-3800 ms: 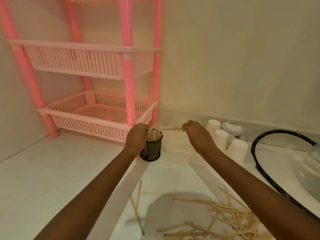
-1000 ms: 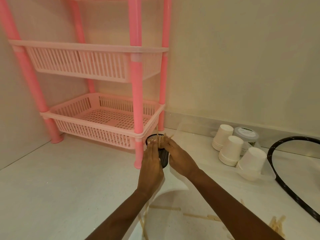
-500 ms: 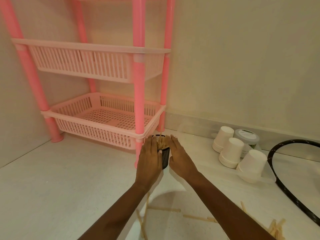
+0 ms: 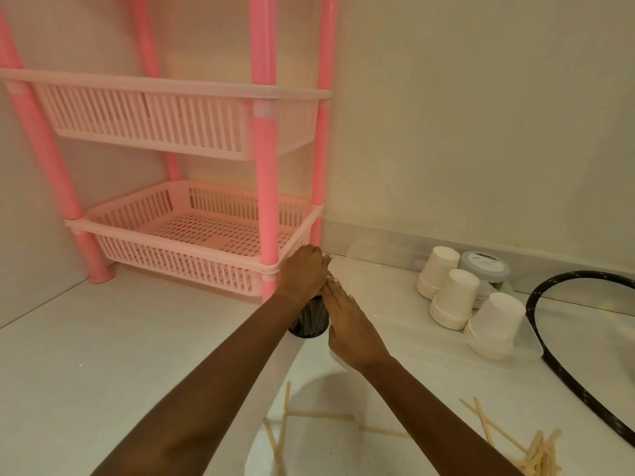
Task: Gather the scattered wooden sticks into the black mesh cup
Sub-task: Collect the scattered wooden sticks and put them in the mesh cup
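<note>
Since 0.5 s ago, left hand has been moved from the cup's side to over its mouth; stick tips seen above the rim then are now hidden under the palm. Judged: the last batch is being pressed down, deposit nearly closed out.

Black mesh cup is stood upright on the counter, just in front of the pink rack post; only its lower wall is shown.

Left hand: flat, fingers together, laid on the rim, nothing seen to be gripped. Right hand: open, fingers straight, pressed against the cup's right side, nothing held.

Loose wooden sticks are left scattered near the bottom edge, well apart from the cup, so the task is judged unfinished.
</note>
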Motion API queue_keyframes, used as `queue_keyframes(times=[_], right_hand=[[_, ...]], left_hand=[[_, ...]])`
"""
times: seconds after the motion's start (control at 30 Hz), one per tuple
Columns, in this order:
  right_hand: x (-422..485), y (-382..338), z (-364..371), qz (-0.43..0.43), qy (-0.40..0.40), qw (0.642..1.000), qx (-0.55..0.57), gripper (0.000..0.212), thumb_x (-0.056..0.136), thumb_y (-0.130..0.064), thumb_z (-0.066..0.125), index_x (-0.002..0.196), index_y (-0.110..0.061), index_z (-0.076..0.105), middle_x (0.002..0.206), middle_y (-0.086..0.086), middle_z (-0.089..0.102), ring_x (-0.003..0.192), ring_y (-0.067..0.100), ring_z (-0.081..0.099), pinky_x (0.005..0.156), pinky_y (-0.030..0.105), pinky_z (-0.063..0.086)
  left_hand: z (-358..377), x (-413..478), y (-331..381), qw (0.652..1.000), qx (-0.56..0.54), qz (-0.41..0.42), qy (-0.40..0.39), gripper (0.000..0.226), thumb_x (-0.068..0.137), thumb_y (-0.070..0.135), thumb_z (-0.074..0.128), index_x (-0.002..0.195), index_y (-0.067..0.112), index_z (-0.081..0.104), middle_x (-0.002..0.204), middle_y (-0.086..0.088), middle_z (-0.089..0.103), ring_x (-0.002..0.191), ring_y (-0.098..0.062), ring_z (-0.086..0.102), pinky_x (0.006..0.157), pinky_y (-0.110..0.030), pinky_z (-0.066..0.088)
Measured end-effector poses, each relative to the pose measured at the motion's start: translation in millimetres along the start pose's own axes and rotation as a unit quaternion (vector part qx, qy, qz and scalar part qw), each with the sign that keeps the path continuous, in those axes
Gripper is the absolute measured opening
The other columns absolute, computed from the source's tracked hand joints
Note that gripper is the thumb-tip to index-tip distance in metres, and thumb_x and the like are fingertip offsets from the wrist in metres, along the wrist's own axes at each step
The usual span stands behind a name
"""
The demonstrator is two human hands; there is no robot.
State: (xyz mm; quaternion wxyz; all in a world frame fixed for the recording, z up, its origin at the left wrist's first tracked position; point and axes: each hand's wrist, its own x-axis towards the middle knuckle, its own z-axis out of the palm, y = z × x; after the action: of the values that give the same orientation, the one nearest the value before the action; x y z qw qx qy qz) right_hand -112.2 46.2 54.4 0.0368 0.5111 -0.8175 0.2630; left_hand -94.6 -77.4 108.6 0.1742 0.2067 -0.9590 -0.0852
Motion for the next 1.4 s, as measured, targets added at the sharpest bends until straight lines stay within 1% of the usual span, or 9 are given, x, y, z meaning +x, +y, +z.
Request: queue_keyframes(times=[0.13,0.27,0.43,0.63,0.8,0.9,1.1,1.23,1.4], right_hand=[[1,-2,-2,0.007,-0.021,1.000,-0.003,0.070,0.088,0.007,0.038,0.147,-0.016,0.008,0.158,0.003,0.002,0.146,0.017,-0.001,0.119,0.041,0.009],[6,-2,-7,0.027,-0.054,0.998,0.000,0.070,0.088,0.005,0.041,0.147,-0.017,0.008,0.158,0.003,0.000,0.146,0.019,-0.002,0.118,0.048,0.009],[-4,-2,-15,0.020,-0.042,0.998,0.033,0.071,0.086,0.008,0.037,0.146,-0.017,0.012,0.158,0.002,0.001,0.146,0.020,-0.002,0.119,0.047,0.011],[-40,10,-22,0.059,-0.045,0.995,0.064,0.064,0.086,0.008,0.034,0.143,-0.020,0.027,0.158,-0.002,0.006,0.146,0.013,-0.004,0.120,0.035,0.013],[-84,33,-29,0.124,-0.060,0.986,0.097,0.058,0.086,0.005,0.034,0.137,-0.024,0.038,0.155,-0.008,0.017,0.144,0.006,0.002,0.114,0.021,0.008],[-111,45,-35,0.168,-0.059,0.979,0.095,0.055,0.086,0.004,0.035,0.133,-0.025,0.042,0.153,-0.009,0.022,0.144,0.006,0.006,0.115,0.023,0.009],[-157,61,-53,0.218,-0.040,0.974,0.049,0.047,0.089,0.004,0.037,0.129,-0.018,0.047,0.149,0.002,0.032,0.141,0.014,0.022,0.116,0.027,0.016],[-187,65,-65,0.249,-0.019,0.967,0.049,0.041,0.090,0.004,0.038,0.125,-0.013,0.052,0.142,0.005,0.041,0.133,0.015,0.036,0.109,0.020,0.024],[-222,69,-76,0.276,-0.035,0.959,0.056,0.036,0.093,-0.001,0.039,0.126,-0.013,0.049,0.138,0.005,0.043,0.128,0.014,0.041,0.107,0.023,0.032]], left_hand=[[2,-5,-3,0.998,0.058,-0.003,-0.008,0.045,0.101,0.033,0.027,0.111,0.002,0.059,0.113,-0.016,0.061,0.104,-0.027,0.059,0.088,-0.035,0.047],[-1,-5,0,0.990,0.136,0.010,-0.040,0.044,0.102,0.029,0.024,0.125,0.003,0.051,0.123,-0.018,0.054,0.114,-0.029,0.054,0.091,-0.037,0.046],[7,-11,-5,0.981,0.191,-0.004,-0.031,0.033,0.099,0.018,0.035,0.125,0.001,0.046,0.132,-0.017,0.047,0.121,-0.028,0.048,0.095,-0.033,0.046],[17,-20,-14,0.986,0.135,0.084,0.051,0.043,0.098,0.011,0.031,0.141,0.007,0.027,0.150,-0.017,0.029,0.140,-0.029,0.026,0.116,-0.037,0.026],[12,-48,5,0.988,0.028,0.114,0.103,0.047,0.093,0.003,0.040,0.140,0.004,0.034,0.150,-0.020,0.031,0.141,-0.033,0.026,0.115,-0.041,0.026],[28,-83,21,0.989,-0.041,0.128,0.068,0.040,0.097,0.013,0.036,0.136,0.006,0.040,0.148,-0.017,0.034,0.142,-0.029,0.026,0.117,-0.037,0.024],[74,-142,51,0.983,-0.122,0.082,-0.107,0.044,0.101,0.034,0.030,0.140,0.017,0.035,0.154,-0.002,0.025,0.145,-0.014,0.014,0.116,-0.026,0.016],[88,-164,69,0.978,-0.097,0.135,-0.125,0.046,0.100,0.036,0.030,0.140,0.014,0.036,0.151,-0.006,0.031,0.142,-0.014,0.023,0.114,-0.024,0.022],[84,-180,100,0.955,-0.103,0.175,-0.215,0.060,0.094,0.050,0.039,0.142,0.015,0.032,0.153,-0.007,0.027,0.141,-0.017,0.024,0.115,-0.030,0.022]])
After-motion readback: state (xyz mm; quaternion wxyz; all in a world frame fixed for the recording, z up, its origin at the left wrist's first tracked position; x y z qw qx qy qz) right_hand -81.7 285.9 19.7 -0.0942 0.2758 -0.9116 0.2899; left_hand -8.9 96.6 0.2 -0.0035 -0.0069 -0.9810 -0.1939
